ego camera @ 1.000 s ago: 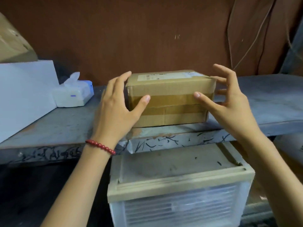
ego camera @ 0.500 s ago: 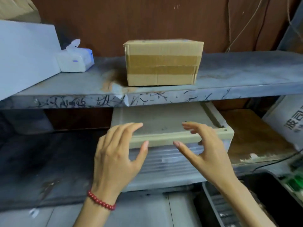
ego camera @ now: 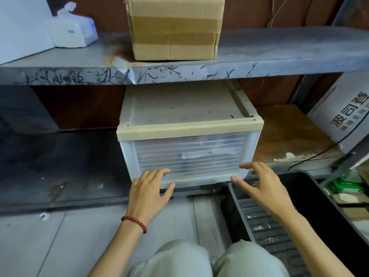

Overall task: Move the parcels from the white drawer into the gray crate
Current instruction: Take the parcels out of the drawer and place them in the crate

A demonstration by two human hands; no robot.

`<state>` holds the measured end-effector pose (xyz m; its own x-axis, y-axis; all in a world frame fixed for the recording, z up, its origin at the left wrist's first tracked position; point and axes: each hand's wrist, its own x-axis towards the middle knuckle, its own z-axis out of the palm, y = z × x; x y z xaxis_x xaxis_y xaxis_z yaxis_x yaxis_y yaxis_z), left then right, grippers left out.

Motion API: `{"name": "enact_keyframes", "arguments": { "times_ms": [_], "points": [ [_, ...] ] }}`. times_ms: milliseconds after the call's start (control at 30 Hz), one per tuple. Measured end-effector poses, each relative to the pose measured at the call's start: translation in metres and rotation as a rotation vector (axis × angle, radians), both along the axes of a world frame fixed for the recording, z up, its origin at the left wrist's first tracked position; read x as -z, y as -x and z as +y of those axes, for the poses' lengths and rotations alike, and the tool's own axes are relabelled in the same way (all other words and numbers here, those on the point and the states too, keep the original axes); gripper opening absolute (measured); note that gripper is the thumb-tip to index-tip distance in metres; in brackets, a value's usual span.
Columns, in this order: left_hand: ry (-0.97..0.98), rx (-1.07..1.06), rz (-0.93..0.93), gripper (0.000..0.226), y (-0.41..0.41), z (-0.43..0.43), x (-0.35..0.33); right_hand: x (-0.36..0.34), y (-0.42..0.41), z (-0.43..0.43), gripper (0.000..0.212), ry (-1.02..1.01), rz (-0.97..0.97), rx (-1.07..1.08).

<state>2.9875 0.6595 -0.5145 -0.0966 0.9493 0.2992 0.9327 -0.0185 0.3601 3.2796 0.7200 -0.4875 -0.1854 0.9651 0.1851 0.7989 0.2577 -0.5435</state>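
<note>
The white drawer point(ego camera: 188, 156) is located under the gray shelf point(ego camera: 279, 48), with its translucent ribbed front seated flush in the beige-topped frame. Indistinct shapes are visible through the front; whether these are the parcels cannot be determined. The left hand point(ego camera: 148, 188) is positioned at the lower left of the drawer front. Its fingers point(ego camera: 159, 172) are extended and slightly spread, the tips are laid against the bottom ribs, and the thumb is placed at the lower edge of the front. The right hand point(ego camera: 263, 188) is positioned at the lower right corner of the front. Its fingers point(ego camera: 247, 166) are spread apart and nearly straight, the tips are level with the bottom ribs, and the thumb is pointed at the lower edge. Whether the right fingertips are in contact with the plastic cannot be determined. Nothing is gripped by either hand. The gray crate point(ego camera: 263, 234) is set on the floor just to the right of the drawer, beneath the right forearm, and its ribbed bottom is exposed. A taped cardboard box point(ego camera: 173, 31) is placed on the shelf directly above the drawer, with a tissue pack point(ego camera: 73, 33) to its left. A red bead bracelet point(ego camera: 134, 222) is worn on the left wrist.
</note>
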Motion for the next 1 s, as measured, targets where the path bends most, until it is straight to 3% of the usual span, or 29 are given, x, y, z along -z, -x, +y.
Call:
{"name": "enact_keyframes", "arguments": {
  "times_ms": [133, 300, 433, 533, 667, 800, 900, 1000],
  "points": [
    [0.017, 0.012, 0.048, 0.035, 0.004, 0.020, 0.018, 0.031, 0.012, 0.016, 0.059, 0.056, 0.021, 0.063],
    [0.157, -0.098, 0.045, 0.037, 0.024, 0.020, 0.039, 0.071, 0.041, 0.018, 0.053, 0.141, -0.034, 0.080],
    [0.168, -0.057, 0.097, 0.038, 0.031, 0.023, 0.072, 0.109, 0.050, 0.018, 0.075, -0.073, -0.138, 0.266],
    [0.193, -0.095, 0.051, 0.039, 0.037, 0.019, 0.094, 0.125, 0.037, 0.020, 0.093, -0.105, -0.058, 0.437],
    [0.299, -0.158, 0.055, 0.050, 0.041, 0.015, 0.117, 0.144, 0.029, 0.027, 0.111, 0.216, 0.120, 0.391],
    [0.362, -0.352, 0.029, 0.054, 0.032, 0.022, 0.131, 0.166, 0.052, 0.041, 0.130, 0.085, 0.101, 0.463],
    [0.275, -0.520, -0.062, 0.062, 0.027, 0.025, 0.139, 0.172, 0.071, 0.062, 0.136, 0.105, 0.317, 0.538],
    [0.272, -0.629, -0.160, 0.085, 0.033, 0.030, 0.142, 0.183, 0.077, 0.077, 0.135, 0.177, 0.513, 0.526]
  ]
}}
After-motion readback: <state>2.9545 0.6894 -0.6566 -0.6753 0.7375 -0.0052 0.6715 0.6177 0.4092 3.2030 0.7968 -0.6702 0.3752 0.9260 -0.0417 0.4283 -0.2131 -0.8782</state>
